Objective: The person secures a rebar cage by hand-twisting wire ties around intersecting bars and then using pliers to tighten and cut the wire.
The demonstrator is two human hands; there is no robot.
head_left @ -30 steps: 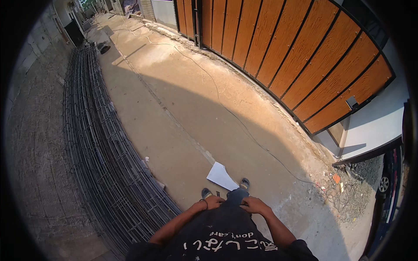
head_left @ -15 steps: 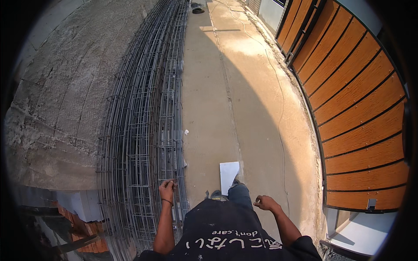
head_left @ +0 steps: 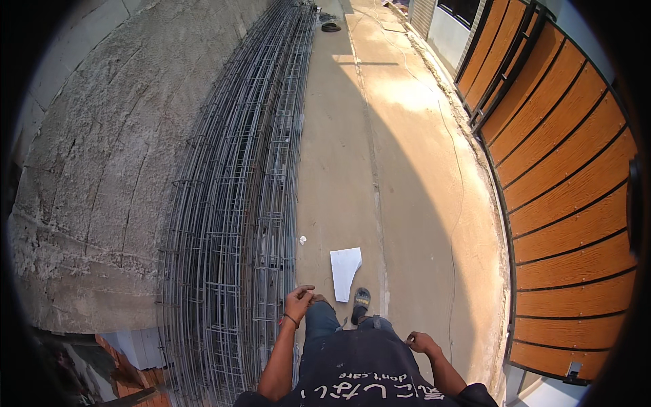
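My left hand (head_left: 299, 302) is raised at waist height, its fingers bent and drawn together, beside the bundled rebar cages (head_left: 271, 224). Whatever those fingers may hold is too small to make out. Lower on the right, my right hand (head_left: 423, 343) hangs beside my hip with curled fingers, its palm hidden. A flat white piece (head_left: 344, 270) with a cut-away side shows just ahead of my shoe (head_left: 361, 302). Neither hand touches it, and I cannot tell whether it rests on the concrete path (head_left: 339, 163).
Rough grey concrete (head_left: 102, 176) lies beyond the rebar on the left. An orange slatted gate (head_left: 569, 224) with a black frame lines the right. A thin cable (head_left: 462, 173) runs along the path. A dark coil (head_left: 330, 28) lies far ahead, and a white scrap (head_left: 302, 240) beside the rebar.
I have moved forward; the white scrap and rebar have come nearer. The flat white piece keeps almost its place ahead of me. My left leg has swung forward, and my right hand appears lower.
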